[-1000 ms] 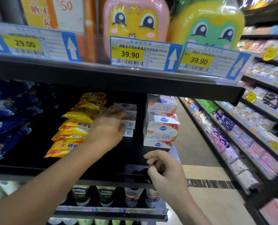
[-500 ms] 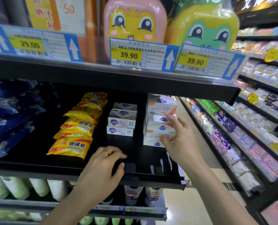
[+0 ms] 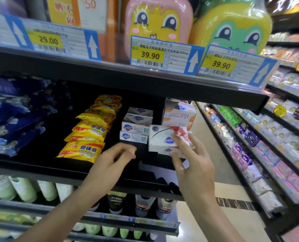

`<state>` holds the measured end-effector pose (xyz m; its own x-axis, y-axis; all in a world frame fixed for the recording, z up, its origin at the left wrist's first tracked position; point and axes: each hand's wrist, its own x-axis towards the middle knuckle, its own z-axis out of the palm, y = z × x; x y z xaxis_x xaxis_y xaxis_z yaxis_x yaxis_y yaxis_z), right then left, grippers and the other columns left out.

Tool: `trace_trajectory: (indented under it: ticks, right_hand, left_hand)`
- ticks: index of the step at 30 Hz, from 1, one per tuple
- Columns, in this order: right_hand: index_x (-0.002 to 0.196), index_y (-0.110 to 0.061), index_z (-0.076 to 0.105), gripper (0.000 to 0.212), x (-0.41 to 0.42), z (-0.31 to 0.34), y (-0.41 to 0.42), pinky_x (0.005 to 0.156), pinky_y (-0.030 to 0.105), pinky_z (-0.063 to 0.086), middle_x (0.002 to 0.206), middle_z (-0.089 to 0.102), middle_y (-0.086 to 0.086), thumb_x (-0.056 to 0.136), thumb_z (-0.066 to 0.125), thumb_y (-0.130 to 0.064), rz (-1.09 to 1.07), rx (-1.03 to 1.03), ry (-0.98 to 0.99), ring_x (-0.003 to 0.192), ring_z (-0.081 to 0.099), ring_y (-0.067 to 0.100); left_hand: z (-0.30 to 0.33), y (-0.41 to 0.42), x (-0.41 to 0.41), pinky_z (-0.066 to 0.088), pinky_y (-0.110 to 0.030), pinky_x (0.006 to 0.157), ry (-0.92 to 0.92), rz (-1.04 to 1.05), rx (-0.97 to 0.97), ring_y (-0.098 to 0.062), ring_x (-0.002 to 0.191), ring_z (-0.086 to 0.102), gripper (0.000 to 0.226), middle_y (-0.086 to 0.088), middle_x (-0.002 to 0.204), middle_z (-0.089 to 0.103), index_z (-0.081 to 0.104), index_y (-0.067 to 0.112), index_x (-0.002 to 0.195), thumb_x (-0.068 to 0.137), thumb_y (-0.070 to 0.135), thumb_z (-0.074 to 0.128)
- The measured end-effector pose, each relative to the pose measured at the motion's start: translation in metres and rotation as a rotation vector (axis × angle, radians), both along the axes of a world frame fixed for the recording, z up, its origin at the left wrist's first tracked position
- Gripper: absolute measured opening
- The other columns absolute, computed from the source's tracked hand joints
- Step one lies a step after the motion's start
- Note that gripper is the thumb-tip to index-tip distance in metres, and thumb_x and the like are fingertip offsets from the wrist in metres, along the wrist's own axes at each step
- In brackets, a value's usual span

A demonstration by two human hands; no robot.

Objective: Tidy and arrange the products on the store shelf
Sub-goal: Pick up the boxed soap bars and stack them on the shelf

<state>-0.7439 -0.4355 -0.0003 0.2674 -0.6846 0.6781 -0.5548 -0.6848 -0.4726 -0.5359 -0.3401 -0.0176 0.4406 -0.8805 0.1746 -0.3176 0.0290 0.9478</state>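
On the black shelf (image 3: pixel 40 163) lie yellow sulfur soap packs (image 3: pixel 85 147) in a row, a small stack of white and blue soap boxes (image 3: pixel 136 130) and, to the right, a white and orange soap box (image 3: pixel 179 114). My right hand (image 3: pixel 190 161) grips a white soap box with red print (image 3: pixel 164 138), tilted and lifted in front of the right-hand stack. My left hand (image 3: pixel 117 154) hovers just above the shelf front, below the blue boxes, fingers loosely curled with nothing in them.
Dark blue packs (image 3: pixel 8 116) fill the shelf's left side. The shelf above carries price tags (image 3: pixel 161 55) and two cartoon-faced bottles. Tubes (image 3: pixel 141 205) and pale bottles stand on the shelf below. An aisle floor and another long rack of packets (image 3: pixel 267 145) run to the right.
My right hand has pulled a white soap box out of the right-hand stack and lifted it forward. My left hand has risen from the shelf edge toward the blue boxes.
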Motion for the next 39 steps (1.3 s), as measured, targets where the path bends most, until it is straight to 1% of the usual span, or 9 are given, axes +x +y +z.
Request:
trace_trajectory:
  ticks: [3,6,10,12,15,18,28,34,39]
  right_hand:
    - [0.133,-0.035,0.068,0.06,0.008,-0.013,0.016,0.097,0.024,0.051,0.145,0.056,0.0,0.084,0.082,-0.005,0.105,-0.036,-0.083,0.105,0.062,0.008]
    - [0.132,-0.029,0.07,0.06,0.016,-0.024,0.029,0.098,0.003,0.04,0.147,0.054,-0.001,0.082,0.083,0.001,0.229,-0.016,-0.118,0.113,0.056,-0.009]
    - [0.141,-0.032,0.062,0.066,0.017,-0.031,0.034,0.096,0.003,0.041,0.151,0.047,-0.001,0.084,0.083,-0.005,0.313,-0.016,-0.095,0.12,0.054,-0.007]
    - [0.151,-0.034,0.049,0.072,0.015,-0.029,0.036,0.098,0.004,0.041,0.153,0.043,-0.007,0.087,0.081,-0.023,0.346,0.112,-0.148,0.133,0.049,-0.002]
    - [0.154,-0.044,0.036,0.075,0.013,-0.019,0.042,0.086,0.009,0.051,0.142,0.049,-0.022,0.089,0.073,-0.048,0.36,0.38,-0.34,0.122,0.061,0.006]
    - [0.147,-0.044,0.046,0.066,0.011,-0.009,0.04,0.076,0.012,0.053,0.13,0.055,-0.031,0.085,0.067,-0.057,0.26,0.542,-0.414,0.103,0.066,0.003]
    - [0.101,-0.028,0.076,0.06,0.002,0.022,0.026,0.054,0.033,0.053,0.09,0.077,0.001,0.067,0.077,-0.078,0.353,1.212,-0.538,0.065,0.064,0.022]
    - [0.11,-0.025,0.079,0.039,-0.003,0.026,0.023,0.061,0.032,0.056,0.107,0.076,0.012,0.081,0.079,-0.051,0.608,1.395,-0.48,0.069,0.064,0.023]
    - [0.115,-0.013,0.077,0.041,-0.004,0.018,0.021,0.075,0.031,0.059,0.11,0.076,0.016,0.079,0.082,-0.032,0.592,1.359,-0.562,0.079,0.068,0.024]
  left_hand:
    - [0.01,-0.004,-0.002,0.06,-0.035,0.079,0.285,-0.076,0.017,-0.023,0.099,0.075,0.042,0.001,0.104,0.079,0.075,0.032,0.109,0.089,0.067,0.063]
    - [0.012,-0.003,-0.003,0.062,-0.03,0.08,0.347,-0.19,0.035,-0.018,0.102,0.076,0.043,-0.001,0.112,0.08,0.076,0.03,0.114,0.084,0.062,0.072]
    - [0.009,0.002,0.005,0.06,-0.022,0.08,0.414,-0.205,0.027,-0.019,0.106,0.076,0.047,-0.003,0.112,0.08,0.072,0.02,0.121,0.079,0.04,0.076]
    - [0.008,0.005,0.006,0.059,-0.019,0.076,0.394,-0.199,0.011,-0.019,0.102,0.077,0.042,-0.005,0.108,0.081,0.073,0.019,0.117,0.079,0.035,0.077]
    - [0.007,0.007,0.006,0.06,-0.021,0.077,0.39,-0.227,0.0,-0.021,0.102,0.078,0.039,-0.007,0.11,0.08,0.072,0.016,0.119,0.083,0.029,0.076]
    - [0.009,0.007,0.004,0.061,-0.023,0.081,0.384,-0.24,0.005,-0.022,0.105,0.077,0.042,-0.005,0.114,0.079,0.07,0.016,0.124,0.084,0.029,0.075]
    - [0.024,0.013,-0.002,0.06,-0.023,0.089,0.244,-0.307,-0.051,-0.017,0.109,0.075,0.041,0.0,0.117,0.079,0.068,0.017,0.123,0.083,0.023,0.077]
    - [0.025,0.017,-0.002,0.054,-0.024,0.1,0.024,-0.335,-0.104,-0.01,0.119,0.068,0.035,0.007,0.124,0.074,0.069,0.033,0.119,0.087,0.023,0.079]
    - [0.016,0.021,0.002,0.051,-0.029,0.104,-0.036,-0.291,-0.066,-0.002,0.134,0.055,0.06,0.02,0.137,0.064,0.06,0.05,0.131,0.082,0.028,0.084]
